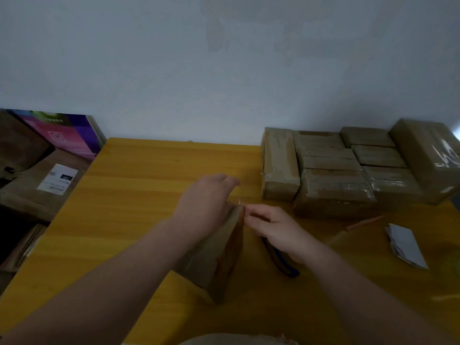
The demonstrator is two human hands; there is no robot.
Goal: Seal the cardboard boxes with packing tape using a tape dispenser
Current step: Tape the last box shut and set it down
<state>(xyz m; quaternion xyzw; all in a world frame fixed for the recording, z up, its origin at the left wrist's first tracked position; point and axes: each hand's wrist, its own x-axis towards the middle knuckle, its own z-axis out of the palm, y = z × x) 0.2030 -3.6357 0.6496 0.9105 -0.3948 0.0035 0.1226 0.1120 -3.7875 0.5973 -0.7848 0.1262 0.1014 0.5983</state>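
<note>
Yellow table [139, 195], box [216, 260] standing mid-table: your left hand [204, 202] rests open on top, right hand [273, 227] pinches what looks like tape [239, 201] at its far edge; smooth it down firmly, wrinkle-free

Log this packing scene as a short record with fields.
surface: yellow wooden table
active box: brown cardboard box, standing at centre
left hand: rests on its top
right hand: curled at its top corner, grasp unclear
dispenser: blue-and-black tape dispenser, on table under right wrist
finished: taped cardboard boxes, grouped far right
</note>
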